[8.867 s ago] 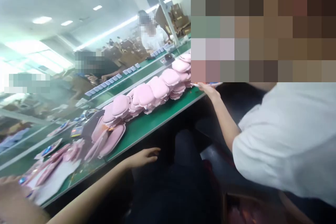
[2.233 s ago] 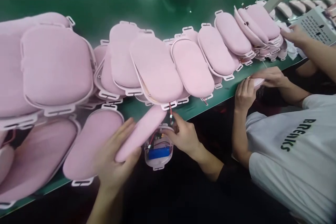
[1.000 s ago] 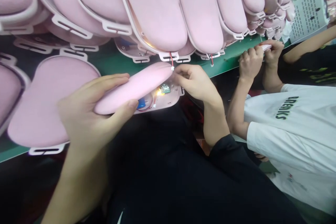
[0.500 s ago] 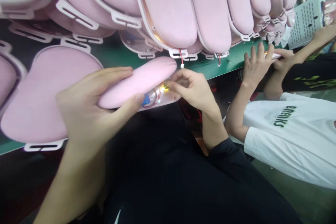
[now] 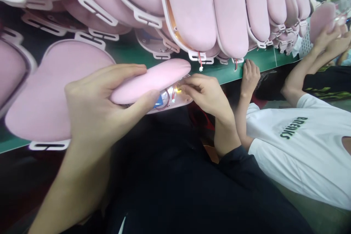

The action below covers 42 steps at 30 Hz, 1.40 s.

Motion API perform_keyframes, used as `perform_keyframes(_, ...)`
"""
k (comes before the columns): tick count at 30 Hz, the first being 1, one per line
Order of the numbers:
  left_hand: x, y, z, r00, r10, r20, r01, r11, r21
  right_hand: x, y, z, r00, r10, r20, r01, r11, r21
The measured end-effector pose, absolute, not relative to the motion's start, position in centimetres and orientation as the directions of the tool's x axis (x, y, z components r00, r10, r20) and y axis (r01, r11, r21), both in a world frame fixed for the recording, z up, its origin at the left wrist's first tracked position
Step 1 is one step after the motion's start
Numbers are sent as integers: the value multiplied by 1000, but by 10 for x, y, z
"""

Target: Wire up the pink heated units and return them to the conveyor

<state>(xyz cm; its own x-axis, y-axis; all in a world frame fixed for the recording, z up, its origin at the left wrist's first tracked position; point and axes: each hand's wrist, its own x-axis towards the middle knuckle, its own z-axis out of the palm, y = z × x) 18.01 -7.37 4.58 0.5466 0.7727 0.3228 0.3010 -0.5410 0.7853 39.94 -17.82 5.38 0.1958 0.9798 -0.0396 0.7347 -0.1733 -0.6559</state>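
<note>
My left hand point(image 5: 101, 98) is closed around a pink padded shell point(image 5: 150, 80), fingers over its top and thumb along its lower side. The shell is parted at its right end from a pale backing point(image 5: 179, 101). In the gap show a blue block point(image 5: 159, 101), thin red wires point(image 5: 173, 94) and a small yellow light point(image 5: 178, 89). My right hand point(image 5: 210, 95) reaches into this gap, thumb and fingers pinched beside the light. What its fingertips hold is too small and hidden to make out.
Rows of similar pink shells point(image 5: 189, 11) with white strap loops stand along the green bench point(image 5: 227, 87). Another pink shell point(image 5: 52, 91) lies left of my hand. A red wire with a white plug point(image 5: 201, 66) hangs down. Co-workers in a white shirt point(image 5: 290, 146) and dark clothing point(image 5: 329, 82) are at right.
My hands and the shell appear slightly further right, still in the same hold. The white-shirted co-worker's hand has lowered to the bench edge. A pink shell now shows by the far co-worker's hands.
</note>
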Motion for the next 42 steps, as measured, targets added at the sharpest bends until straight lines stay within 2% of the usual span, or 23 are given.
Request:
perform_keyframes(5, 178, -72, 45, 557, 791, 252, 365, -506, 782, 394, -171, 58, 153, 986, -70, 824, -166, -541)
perform_keyframes(8, 179, -71, 44, 537, 796, 279, 339, -506, 793, 394, -168, 59, 145, 986, -87, 843, -169, -511)
perform_keyframes(13, 179, -69, 41, 524, 783, 335, 276, -528, 803, 400, -171, 53, 195, 980, 35, 797, -137, -588)
perform_keyframes(17, 179, -69, 40, 531, 777, 338, 273, -534, 800, 401, -171, 46, 189, 979, 78, 775, -100, -624)
perform_keyframes(42, 177, -72, 41, 520, 792, 319, 293, -516, 805, 398, -170, 40, 260, 963, 75, 680, -127, -722)
